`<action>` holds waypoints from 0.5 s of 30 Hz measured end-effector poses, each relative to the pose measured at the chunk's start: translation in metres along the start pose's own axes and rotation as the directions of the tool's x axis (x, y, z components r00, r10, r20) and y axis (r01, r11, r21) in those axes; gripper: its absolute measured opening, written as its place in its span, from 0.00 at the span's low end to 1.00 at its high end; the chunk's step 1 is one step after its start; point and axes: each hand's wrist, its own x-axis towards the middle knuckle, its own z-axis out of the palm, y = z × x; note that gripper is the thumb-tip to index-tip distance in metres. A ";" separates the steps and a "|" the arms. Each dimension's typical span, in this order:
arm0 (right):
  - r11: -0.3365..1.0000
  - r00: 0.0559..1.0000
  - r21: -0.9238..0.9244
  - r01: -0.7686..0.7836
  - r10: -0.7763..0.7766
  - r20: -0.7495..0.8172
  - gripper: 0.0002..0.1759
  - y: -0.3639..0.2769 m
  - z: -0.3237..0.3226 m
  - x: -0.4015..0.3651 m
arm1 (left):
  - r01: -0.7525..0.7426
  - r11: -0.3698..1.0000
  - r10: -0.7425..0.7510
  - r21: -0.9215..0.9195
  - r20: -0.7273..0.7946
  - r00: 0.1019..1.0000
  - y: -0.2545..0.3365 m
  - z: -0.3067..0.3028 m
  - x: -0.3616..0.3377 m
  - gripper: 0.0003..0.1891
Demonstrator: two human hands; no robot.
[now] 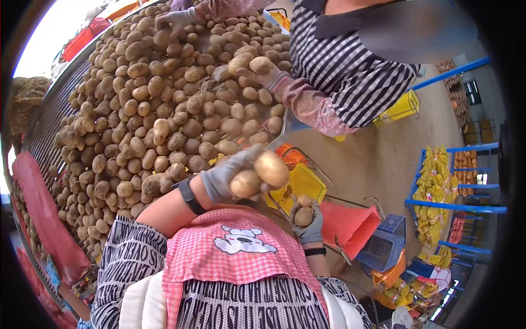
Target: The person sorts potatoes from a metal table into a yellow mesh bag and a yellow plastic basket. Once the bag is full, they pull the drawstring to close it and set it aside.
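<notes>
My left hand (220,176), in a grey glove with a black band at the wrist, is closed round two large potatoes (272,169) at the near edge of a wide potato heap (148,126). Lower and to the right, my right hand (312,233), also gloved, cups two smaller potatoes (303,216). It is beside a yellow open-topped bag (304,185) and a red open-mouthed bag (348,225). Parts of both hands' fingers are hidden behind the potatoes.
Across the heap, a co-worker's gloved hand (266,77) holds potatoes, while the other hand (175,23) reaches onto the pile. A slatted surface (46,118) borders the heap. Blue crates (386,241) stand right of the red bag; filled yellow net bags (435,192) are stacked farther right.
</notes>
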 end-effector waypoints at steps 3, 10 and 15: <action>0.989 0.983 -0.088 0.120 -0.131 -0.129 0.25 -0.018 -0.012 -0.001 | 0.119 0.993 -0.119 -0.020 0.016 0.993 -0.028 0.047 0.062 0.26; 0.936 0.954 -0.262 0.235 -0.274 -0.123 0.30 -0.038 -0.018 0.019 | 0.240 0.526 0.123 0.816 -0.352 0.928 -0.069 0.001 0.102 0.25; 0.661 0.907 -0.715 0.226 -0.410 -0.093 0.24 -0.020 0.046 0.049 | 0.012 -0.303 0.663 0.953 0.202 0.721 -0.016 -0.045 0.022 0.19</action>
